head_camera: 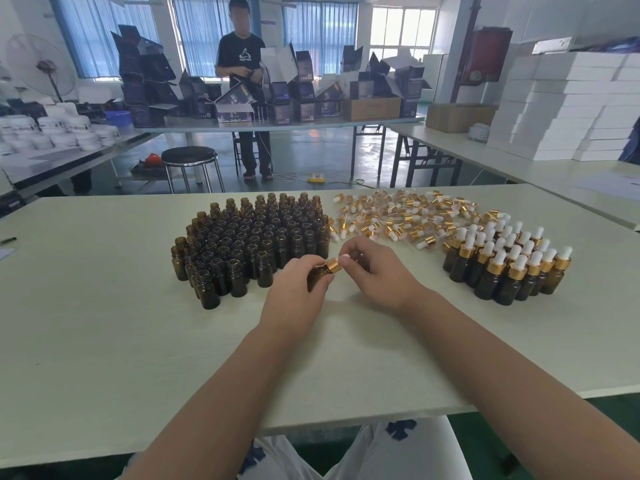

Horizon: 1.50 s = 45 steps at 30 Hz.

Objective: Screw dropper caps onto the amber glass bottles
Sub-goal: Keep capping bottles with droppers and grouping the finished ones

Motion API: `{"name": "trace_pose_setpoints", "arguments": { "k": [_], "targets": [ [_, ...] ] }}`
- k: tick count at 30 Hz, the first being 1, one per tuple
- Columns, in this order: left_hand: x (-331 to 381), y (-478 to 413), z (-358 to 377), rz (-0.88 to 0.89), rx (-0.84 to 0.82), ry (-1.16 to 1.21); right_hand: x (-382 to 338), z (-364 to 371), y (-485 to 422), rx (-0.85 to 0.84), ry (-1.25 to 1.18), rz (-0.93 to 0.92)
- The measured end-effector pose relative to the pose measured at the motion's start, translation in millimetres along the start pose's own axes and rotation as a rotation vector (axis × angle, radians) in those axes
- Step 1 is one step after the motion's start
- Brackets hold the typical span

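Screwing on one dropper cap (334,265), mid-step. My left hand (294,285) wraps its fingers round a single amber bottle (316,278), held tilted with its neck toward the right, over the middle of the tabletop (104,306). My right hand (381,271) pinches the cap near its white bulb, fingers (360,251) curled about it; the gold collar sits at the bottle's neck. Whether the thread is fully seated I cannot tell.

I judge the task to be in its early part. The block of uncapped bottles (252,240), standing upright toward the far edge and left of the hands, far outnumbers the capped bottles (509,261) grouped toward the right edge. Between these two, along the far edge, lies the heap of loose caps (401,216).

The next move, as I read it, calls for turning the collar until snug while the left hand resists the twist, then standing the bottle with the capped group. The glass pipette inside looks fragile, so the cap should stay in line with the neck.

The surface is a pale, matt tabletop. The room is a packing workshop: a standing person (247,64) handles dark cartons (304,91) at a further table, with a round stool (189,157) before it, stacked white boxes (561,109) to the right, white jars (52,129) to the left, and curtained windows (204,32) behind.
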<state>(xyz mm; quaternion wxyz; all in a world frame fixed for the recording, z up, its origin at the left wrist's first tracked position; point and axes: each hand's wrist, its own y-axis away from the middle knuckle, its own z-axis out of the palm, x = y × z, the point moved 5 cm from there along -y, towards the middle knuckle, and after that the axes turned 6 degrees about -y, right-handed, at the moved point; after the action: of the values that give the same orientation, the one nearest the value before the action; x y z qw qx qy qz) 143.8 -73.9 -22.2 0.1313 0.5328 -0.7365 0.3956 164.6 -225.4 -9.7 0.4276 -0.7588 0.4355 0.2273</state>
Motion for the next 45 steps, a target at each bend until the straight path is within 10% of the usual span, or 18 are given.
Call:
{"name": "trace_pose_setpoints", "arguments": {
  "k": [22,45],
  "targets": [
    [-4,1,1,-0.105,-0.033,0.008,-15,-148,-5,-0.334,0.922,0.22],
    [-4,2,2,-0.111,-0.042,0.037,-2,-165,11,-0.329,1.033,0.446]
  ]
}}
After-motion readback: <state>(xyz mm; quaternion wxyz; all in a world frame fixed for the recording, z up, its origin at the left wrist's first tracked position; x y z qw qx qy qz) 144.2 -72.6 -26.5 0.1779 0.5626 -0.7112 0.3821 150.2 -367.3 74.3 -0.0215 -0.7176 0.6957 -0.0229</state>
